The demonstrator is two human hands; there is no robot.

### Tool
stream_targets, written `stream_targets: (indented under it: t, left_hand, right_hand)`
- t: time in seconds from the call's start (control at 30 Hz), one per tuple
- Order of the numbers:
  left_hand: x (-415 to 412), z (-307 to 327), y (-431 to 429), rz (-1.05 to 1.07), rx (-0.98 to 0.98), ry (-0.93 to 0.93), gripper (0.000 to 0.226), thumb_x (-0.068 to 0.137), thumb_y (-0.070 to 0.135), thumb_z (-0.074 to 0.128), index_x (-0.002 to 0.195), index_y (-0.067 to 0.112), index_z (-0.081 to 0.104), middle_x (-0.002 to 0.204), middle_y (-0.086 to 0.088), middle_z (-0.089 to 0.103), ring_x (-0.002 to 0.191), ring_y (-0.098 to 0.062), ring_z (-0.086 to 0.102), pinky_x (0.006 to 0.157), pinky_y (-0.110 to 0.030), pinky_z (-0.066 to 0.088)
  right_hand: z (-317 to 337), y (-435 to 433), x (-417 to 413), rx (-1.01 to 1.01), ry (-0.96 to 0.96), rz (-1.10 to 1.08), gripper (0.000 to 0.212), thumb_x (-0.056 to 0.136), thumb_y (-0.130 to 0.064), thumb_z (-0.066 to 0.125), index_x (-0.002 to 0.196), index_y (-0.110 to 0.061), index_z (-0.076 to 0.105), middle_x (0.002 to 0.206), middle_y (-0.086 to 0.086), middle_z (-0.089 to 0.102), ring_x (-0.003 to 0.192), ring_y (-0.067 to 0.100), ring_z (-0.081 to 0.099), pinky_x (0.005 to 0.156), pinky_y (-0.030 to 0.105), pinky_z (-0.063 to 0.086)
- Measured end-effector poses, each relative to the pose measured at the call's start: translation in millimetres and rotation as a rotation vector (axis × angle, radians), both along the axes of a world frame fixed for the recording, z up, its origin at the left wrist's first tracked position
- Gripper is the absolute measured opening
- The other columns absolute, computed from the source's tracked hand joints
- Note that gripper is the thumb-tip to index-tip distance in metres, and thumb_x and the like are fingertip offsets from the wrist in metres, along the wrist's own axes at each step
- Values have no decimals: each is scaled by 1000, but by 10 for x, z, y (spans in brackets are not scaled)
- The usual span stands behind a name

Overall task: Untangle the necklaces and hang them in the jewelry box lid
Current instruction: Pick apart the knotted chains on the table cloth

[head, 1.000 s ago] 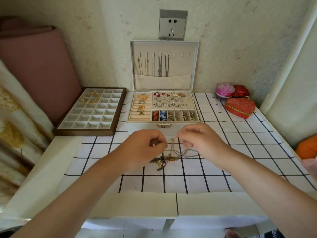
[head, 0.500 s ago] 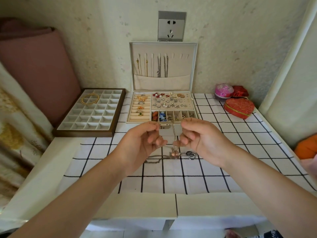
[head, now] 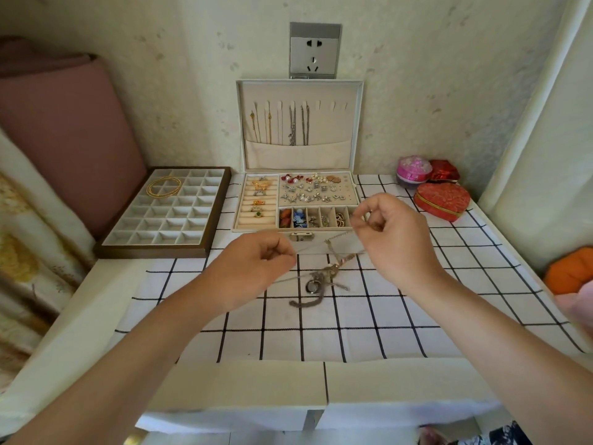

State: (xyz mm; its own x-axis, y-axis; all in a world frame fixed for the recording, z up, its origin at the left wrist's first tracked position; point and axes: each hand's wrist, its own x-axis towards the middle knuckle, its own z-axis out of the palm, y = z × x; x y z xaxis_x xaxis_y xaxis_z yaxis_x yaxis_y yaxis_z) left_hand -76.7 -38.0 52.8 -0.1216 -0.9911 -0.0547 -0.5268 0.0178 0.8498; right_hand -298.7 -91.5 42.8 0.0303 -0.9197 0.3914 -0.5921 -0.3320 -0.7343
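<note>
My left grip (head: 256,268) and right grip (head: 393,239) each pinch a fine strand. The tangled necklaces (head: 324,279) lie centre frame on the counter (head: 417,319). Expect light, limp, kink-prone chain: hold beside the knot.

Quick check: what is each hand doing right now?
Left hand: fingers curled, pinching a thin chain of the tangled necklaces.
Right hand: also pinching a thin chain from that tangle, held higher.
</note>
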Motion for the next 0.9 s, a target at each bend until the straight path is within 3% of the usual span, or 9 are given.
stream_targets:
  t: [0.07,0.17,0.3,0.43,0.5,0.6,0.7,0.8,0.9]
  left_hand:
    - [30,16,7,-33,85,42,25,95,17,58,73,5,58,55,-1,45,50,-12,41,52,-24,36]
    - [110,75,4,-93,134,288,35,85,25,55,59,4,43,51,-3,32,48,-21,43,55,-25,38]
    - [227,163,16,-139,72,352,41,91,25,55,53,16,41,46,-2,33,46,-22,45,56,-16,44]
    - [368,195,12,-58,-128,-215,42,92,21,66,56,18,44,49,10,39,47,-6,39,57,-22,40]
    - [424,194,9,-22,-173,-379,43,89,26,68,54,19,44,49,10,41,48,-5,40,58,-31,43]
    - [409,210,5,-3,-148,-504,49,90,35,65,50,18,41,45,8,38,47,-9,40,60,-36,47]
    - [367,258,17,-21,-21,-598,52,95,39,58,48,18,46,43,10,48,46,-11,49,67,-40,55]
    - [355,275,24,-47,67,-731,43,98,44,51,64,25,69,63,13,71,59,-2,63,75,-29,54]
    - [297,291,50,-68,54,-869,33,98,47,46,82,33,71,77,15,72,79,-1,63,82,-28,52]
  right_hand:
    - [77,-14,35,202,-392,-21,4,93,-22,70,91,-21,66,60,-7,56,51,4,50,62,22,56]
    - [145,-23,50,652,-963,57,29,98,-34,61,78,-14,60,47,-1,44,47,14,46,76,45,60]
    - [187,-35,-53,688,-874,79,46,91,-54,61,64,-18,51,45,-2,31,45,17,32,71,37,50]
    - [170,-35,-138,355,-350,-91,59,91,-55,62,70,-1,56,56,2,41,52,18,41,60,41,41]
    - [173,-34,-165,354,-576,-99,46,94,-44,64,71,-6,54,56,-2,38,45,13,42,62,48,51]
    - [247,30,-200,587,-938,50,37,98,-44,58,71,-19,54,57,-3,42,41,12,29,42,25,31]
    - [250,97,-274,585,-482,146,56,101,-55,41,77,-11,67,67,6,64,37,12,35,41,22,19]
    - [263,180,-331,422,73,222,58,98,-65,35,83,-26,75,73,-2,73,66,3,65,67,33,49]
    - [281,227,-374,355,444,252,44,86,-74,48,88,-40,76,83,-14,72,87,4,65,85,32,50]
